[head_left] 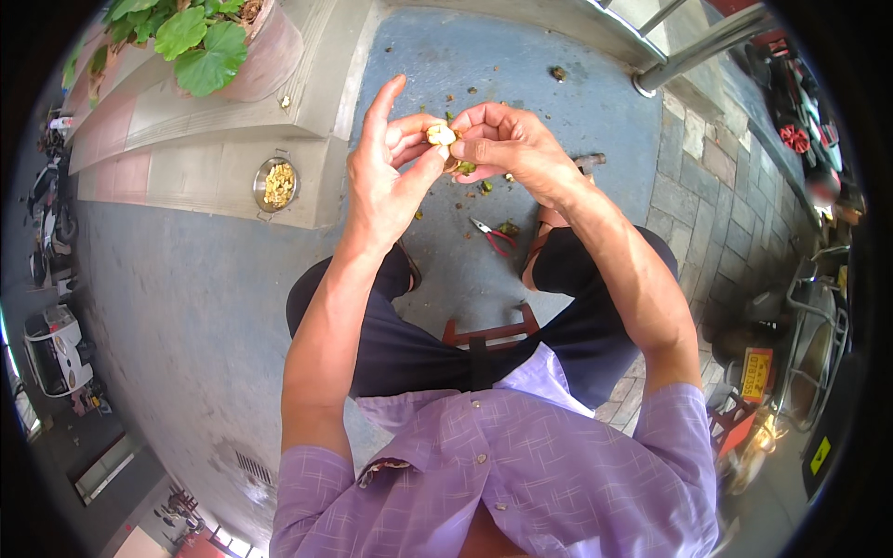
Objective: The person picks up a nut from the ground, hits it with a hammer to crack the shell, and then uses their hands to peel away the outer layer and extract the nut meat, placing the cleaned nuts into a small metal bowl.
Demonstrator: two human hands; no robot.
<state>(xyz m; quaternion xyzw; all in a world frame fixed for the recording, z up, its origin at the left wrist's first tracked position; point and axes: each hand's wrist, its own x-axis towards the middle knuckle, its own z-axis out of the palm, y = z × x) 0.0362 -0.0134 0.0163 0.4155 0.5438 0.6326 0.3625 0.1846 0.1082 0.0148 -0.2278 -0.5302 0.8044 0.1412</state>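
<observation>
Between both hands, above the floor, is a cracked walnut (440,134) with pale kernel showing and brown shell below. My left hand (382,164) pinches it with thumb and fingers, the index finger pointing away. My right hand (513,143) grips its other side; a bit of green husk (466,167) shows beneath those fingers. Combination-style pliers with red handles (494,236) lie on the floor between my feet, beside a dark husk piece (509,228). A hammer (590,160) is partly hidden behind my right forearm. To the left, a metal bowl (259,183) holds pale kernel pieces (280,185).
The bowl stands on a tiled step (202,188) below a potted plant (268,59). Husk and shell scraps (486,187) litter the blue floor (418,49). A steel railing (704,42) rises at upper right. Parked two-wheelers (813,349) stand right; a wooden stool (492,335) shows beneath me.
</observation>
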